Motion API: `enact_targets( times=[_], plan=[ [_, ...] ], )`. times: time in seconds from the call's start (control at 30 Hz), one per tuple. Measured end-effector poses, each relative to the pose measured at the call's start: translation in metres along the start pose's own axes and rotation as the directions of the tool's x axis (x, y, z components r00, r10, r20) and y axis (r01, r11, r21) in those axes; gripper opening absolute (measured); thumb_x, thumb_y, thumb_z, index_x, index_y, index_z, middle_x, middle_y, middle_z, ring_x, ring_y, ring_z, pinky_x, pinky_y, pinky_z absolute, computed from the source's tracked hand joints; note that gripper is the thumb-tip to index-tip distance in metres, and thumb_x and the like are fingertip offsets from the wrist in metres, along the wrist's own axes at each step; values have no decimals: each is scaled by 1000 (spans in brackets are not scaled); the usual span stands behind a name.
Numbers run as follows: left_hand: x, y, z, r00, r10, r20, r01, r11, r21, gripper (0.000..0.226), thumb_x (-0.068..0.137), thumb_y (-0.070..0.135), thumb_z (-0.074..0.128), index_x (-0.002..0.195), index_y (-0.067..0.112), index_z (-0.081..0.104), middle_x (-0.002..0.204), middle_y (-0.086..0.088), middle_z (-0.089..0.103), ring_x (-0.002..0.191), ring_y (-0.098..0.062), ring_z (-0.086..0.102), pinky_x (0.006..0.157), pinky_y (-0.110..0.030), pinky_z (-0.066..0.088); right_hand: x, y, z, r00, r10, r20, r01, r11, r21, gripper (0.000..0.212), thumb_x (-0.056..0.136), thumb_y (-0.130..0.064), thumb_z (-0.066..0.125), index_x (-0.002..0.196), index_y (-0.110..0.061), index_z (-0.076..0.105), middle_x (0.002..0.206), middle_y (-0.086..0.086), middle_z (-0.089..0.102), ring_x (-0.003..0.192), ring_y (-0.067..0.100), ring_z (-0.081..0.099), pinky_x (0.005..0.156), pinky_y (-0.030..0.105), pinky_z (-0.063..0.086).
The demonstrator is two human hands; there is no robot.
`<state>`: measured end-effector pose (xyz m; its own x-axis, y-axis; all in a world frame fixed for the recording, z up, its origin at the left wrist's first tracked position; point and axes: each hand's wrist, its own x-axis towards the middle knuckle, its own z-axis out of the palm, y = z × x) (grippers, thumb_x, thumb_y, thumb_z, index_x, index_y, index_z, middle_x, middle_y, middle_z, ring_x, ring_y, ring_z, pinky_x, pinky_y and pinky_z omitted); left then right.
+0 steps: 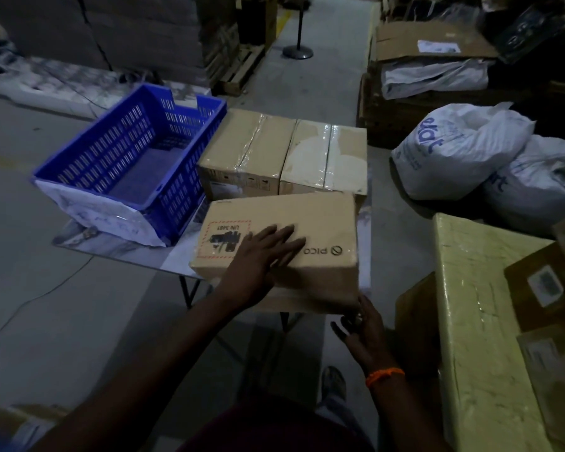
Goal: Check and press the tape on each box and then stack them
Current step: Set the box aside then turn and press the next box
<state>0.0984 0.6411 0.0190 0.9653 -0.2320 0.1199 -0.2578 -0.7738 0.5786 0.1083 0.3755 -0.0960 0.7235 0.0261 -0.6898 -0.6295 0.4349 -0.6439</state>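
Note:
A brown printed box [310, 220] lies tilted at the near edge of a small folding table [177, 259]. My left hand [261, 259] rests flat on its top face, fingers straight. My right hand [361, 327] touches the box's near right bottom corner, with its fingers partly under the box. Behind it stand two taped boxes side by side: the left taped box [242, 148] and the right taped box [327, 154], each with clear tape along its top seam.
A blue slotted crate [88, 151] sits on the table's left part. A yellow-wrapped package [477, 321] with small boxes on it stands at the right. White sacks [454, 148] lie on the floor beyond. Pallets and cartons line the back; a cable runs across the left floor.

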Motion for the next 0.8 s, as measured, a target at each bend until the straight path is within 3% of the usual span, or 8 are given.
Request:
enact_targets(
  times=[0.07, 0.13, 0.2, 0.23, 0.4, 0.53, 0.63, 0.8],
  plan=[
    [1, 3, -15, 1000, -19, -20, 17, 996, -92, 79, 88, 3, 56, 152, 40, 27, 165, 7, 22, 154, -25, 16, 122, -58, 16, -4, -19, 8, 998, -52, 39, 52, 999, 15, 31, 107, -12, 48, 123, -32, 65, 138, 12, 61, 115, 29, 62, 94, 47, 51],
    [0, 2, -30, 997, -37, -62, 22, 973, -230, 72, 89, 11, 46, 153, 36, 27, 164, 11, 22, 154, -19, 16, 122, -46, 17, -11, -34, 19, 987, -131, 91, 131, 991, 7, 31, 98, -37, 67, 128, -34, 66, 142, 12, 60, 121, 30, 63, 101, 50, 52],
    [-3, -1, -46, 991, -76, -110, 21, 901, -433, 62, 94, 13, 45, 153, 31, 36, 161, 19, 30, 152, -8, 24, 122, -34, 25, -19, -54, 30, 967, -215, 139, 229, 969, -95, 72, 67, -56, 90, 130, -29, 64, 140, 11, 61, 122, 29, 65, 102, 51, 54],
    [-6, -3, -54, 986, -129, -107, 52, 843, -535, 59, 96, 19, 47, 153, 31, 39, 157, 28, 35, 148, -1, 30, 119, -27, 31, -27, -64, 40, 943, -307, 133, 323, 938, -128, 76, 62, -50, 93, 126, -23, 64, 136, 13, 64, 121, 30, 66, 101, 51, 55],
    [-22, -20, -65, 931, -358, -77, 156, 576, -802, 49, 102, 15, 52, 147, 35, 48, 138, 24, 60, 128, 1, 55, 100, -25, 49, -51, -96, 76, 825, -514, 234, 561, 792, -241, 49, 82, -22, 81, 125, -10, 60, 118, 1, 75, 116, 19, 70, 94, 36, 59],
    [-39, -24, -46, 850, -523, -68, 207, 450, -868, 56, 88, 51, 66, 140, 34, 56, 126, 19, 68, 121, -7, 62, 97, -33, 53, -54, -100, 81, 764, -576, 292, 646, 680, -347, 39, 86, -13, 81, 119, -19, 61, 119, 2, 75, 115, 17, 70, 95, 34, 57],
    [-45, -23, -34, 836, -537, -115, 228, 531, -816, 70, 79, 67, 68, 141, 35, 56, 131, 16, 66, 125, -8, 60, 100, -36, 54, -48, -97, 77, 769, -563, 303, 639, 677, -364, 38, 86, -13, 81, 117, -22, 62, 119, 2, 75, 114, 19, 71, 98, 42, 57],
    [-36, -18, -27, 804, -563, -189, 200, 556, -807, 45, 95, 36, 65, 139, 33, 59, 134, 11, 66, 125, -8, 60, 105, -42, 52, -42, -92, 70, 804, -544, 240, 594, 719, -362, 46, 82, -23, 85, 121, -18, 62, 121, 5, 74, 116, 22, 70, 104, 53, 54]
  ],
)
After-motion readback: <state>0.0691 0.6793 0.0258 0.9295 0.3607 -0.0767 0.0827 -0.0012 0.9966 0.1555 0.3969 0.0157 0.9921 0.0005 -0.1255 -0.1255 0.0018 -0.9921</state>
